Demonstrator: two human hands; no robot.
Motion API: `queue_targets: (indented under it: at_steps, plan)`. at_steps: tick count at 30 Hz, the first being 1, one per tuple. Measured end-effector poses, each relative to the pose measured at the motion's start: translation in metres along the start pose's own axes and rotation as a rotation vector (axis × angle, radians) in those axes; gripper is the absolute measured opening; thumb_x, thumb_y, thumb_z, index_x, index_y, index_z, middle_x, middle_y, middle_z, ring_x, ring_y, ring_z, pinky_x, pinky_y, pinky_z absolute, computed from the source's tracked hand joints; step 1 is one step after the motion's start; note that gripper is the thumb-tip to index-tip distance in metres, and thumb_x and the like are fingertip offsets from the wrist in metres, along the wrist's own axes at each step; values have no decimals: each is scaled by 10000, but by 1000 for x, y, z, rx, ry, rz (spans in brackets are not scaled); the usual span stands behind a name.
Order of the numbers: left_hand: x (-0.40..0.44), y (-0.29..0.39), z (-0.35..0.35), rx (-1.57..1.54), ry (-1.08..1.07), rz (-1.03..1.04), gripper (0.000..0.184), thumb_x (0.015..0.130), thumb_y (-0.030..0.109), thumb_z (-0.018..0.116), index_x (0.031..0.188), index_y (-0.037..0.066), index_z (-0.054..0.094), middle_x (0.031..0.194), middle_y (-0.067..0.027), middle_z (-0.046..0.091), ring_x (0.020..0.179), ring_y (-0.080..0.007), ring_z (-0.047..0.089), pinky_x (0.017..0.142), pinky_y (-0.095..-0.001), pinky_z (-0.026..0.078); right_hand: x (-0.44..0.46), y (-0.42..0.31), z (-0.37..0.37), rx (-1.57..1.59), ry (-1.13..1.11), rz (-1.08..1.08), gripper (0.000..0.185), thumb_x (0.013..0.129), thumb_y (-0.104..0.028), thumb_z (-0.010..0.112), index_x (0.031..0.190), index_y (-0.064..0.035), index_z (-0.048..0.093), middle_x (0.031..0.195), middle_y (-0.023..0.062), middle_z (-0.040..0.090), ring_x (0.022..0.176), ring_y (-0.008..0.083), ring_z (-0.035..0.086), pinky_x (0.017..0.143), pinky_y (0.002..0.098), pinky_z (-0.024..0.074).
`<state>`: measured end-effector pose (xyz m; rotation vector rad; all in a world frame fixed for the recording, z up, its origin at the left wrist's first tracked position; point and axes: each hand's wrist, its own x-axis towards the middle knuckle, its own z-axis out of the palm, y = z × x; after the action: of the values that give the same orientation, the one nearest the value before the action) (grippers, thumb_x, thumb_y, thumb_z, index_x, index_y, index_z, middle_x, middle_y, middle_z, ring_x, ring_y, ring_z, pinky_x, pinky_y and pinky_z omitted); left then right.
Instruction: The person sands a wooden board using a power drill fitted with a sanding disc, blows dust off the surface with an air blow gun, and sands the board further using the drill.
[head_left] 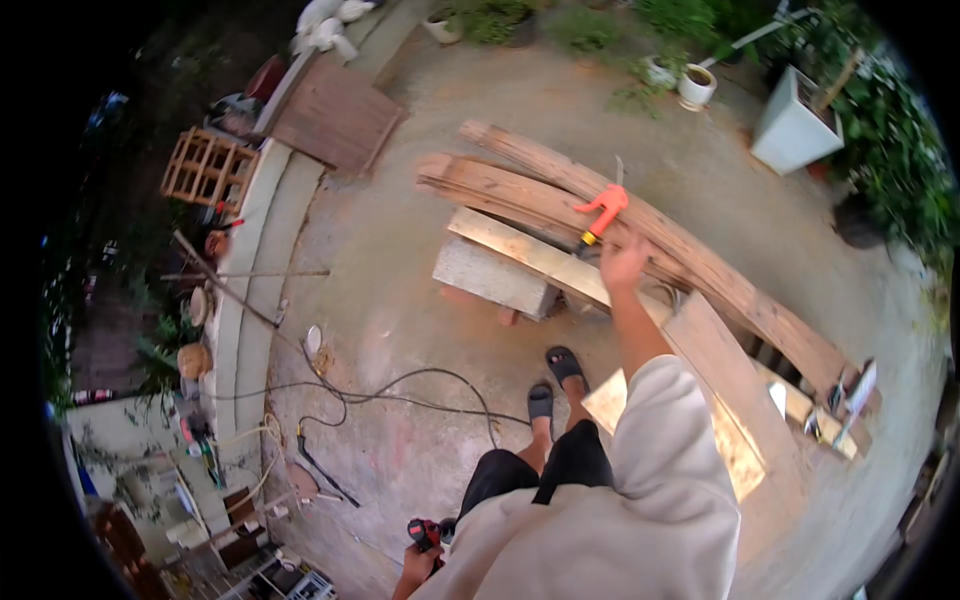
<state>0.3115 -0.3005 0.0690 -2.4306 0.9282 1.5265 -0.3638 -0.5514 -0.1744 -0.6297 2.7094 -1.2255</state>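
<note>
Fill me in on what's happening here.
A person standing in sandals on a concrete floor is working around some lumber. Their left hand grips a red and black power tool, low at their side. Their right hand is reached out over the brown planks, close to an orange tool lying on them; blur hides whether it touches either. A paler plank runs beside the brown ones, next to a grey block.
</note>
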Motion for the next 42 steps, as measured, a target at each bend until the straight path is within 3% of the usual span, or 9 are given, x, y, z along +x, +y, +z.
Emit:
queue_targets:
  at_steps: [3, 5, 6, 12, 13, 17, 22, 33, 42]
  plan:
    - [65, -19, -16, 323, -17, 317, 200, 770, 117, 737, 904, -22, 686, 693, -86, 658, 578, -183, 633, 559, -360, 499, -94, -15, -74, 129, -64, -94, 564, 850, -167, 727, 1340, 34, 530, 1398, 262, 492, 1316, 442, 473, 1150, 480, 378]
    - [49, 45, -3, 386, -108, 266, 260, 775, 100, 724, 989, -33, 664, 716, -129, 672, 619, -235, 688, 582, -398, 531, -169, 1, -126, 133, -30, -113, 526, 843, -128, 726, 1321, 9, 553, 1380, 248, 504, 1310, 432, 480, 1125, 475, 400]
    - [92, 34, -5, 488, -86, 419, 243, 780, 76, 720, 991, -29, 661, 718, -143, 676, 619, -252, 703, 563, -403, 533, -209, 17, -154, 131, -10, -106, 507, 845, -120, 721, 1310, 5, 561, 1383, 246, 504, 1305, 432, 482, 1110, 478, 413]
    - [134, 122, 48, 606, -278, 632, 445, 777, 59, 684, 1199, -45, 590, 849, -187, 699, 636, -276, 692, 632, -418, 556, -426, 150, -333, -247, 199, 302, 444, 800, -93, 729, 1219, -5, 609, 1310, 246, 558, 1227, 430, 542, 1068, 477, 446]
    - [167, 123, 59, 631, -321, 820, 410, 782, 45, 678, 1172, -43, 589, 829, -168, 690, 621, -265, 684, 607, -410, 552, -457, 168, -364, -308, 230, 397, 447, 793, -98, 730, 1214, 1, 613, 1293, 252, 571, 1218, 431, 550, 1064, 474, 450]
    - [67, 181, 124, 644, -486, 846, 369, 817, 47, 679, 1161, -11, 556, 734, -100, 634, 571, -199, 653, 537, -369, 529, -549, 241, -446, -397, 385, 785, 463, 793, -132, 723, 1222, 15, 629, 1259, 263, 608, 1218, 429, 562, 1053, 474, 458]
    - [-7, 204, 214, 743, -617, 996, 320, 853, 100, 716, 1114, 6, 556, 725, -79, 630, 562, -188, 637, 529, -367, 520, -585, 272, -489, -334, 438, 1013, 496, 803, -174, 742, 1241, 36, 640, 1267, 271, 624, 1215, 420, 586, 1063, 465, 465]
    - [-118, 200, 426, 848, -525, 1132, 270, 860, 135, 721, 1061, 1, 599, 737, -95, 659, 543, -197, 658, 520, -370, 519, -603, 378, -546, -227, 93, 723, 498, 805, -175, 739, 1255, 12, 637, 1266, 255, 637, 1215, 429, 589, 1059, 466, 473]
    - [-134, 212, 461, 1010, -348, 1168, 351, 838, 151, 688, 1124, -28, 595, 803, -175, 698, 639, -267, 714, 612, -407, 564, -584, 326, -676, -121, -330, 565, 502, 821, -136, 743, 1284, 3, 608, 1326, 235, 605, 1263, 414, 556, 1086, 448, 458]
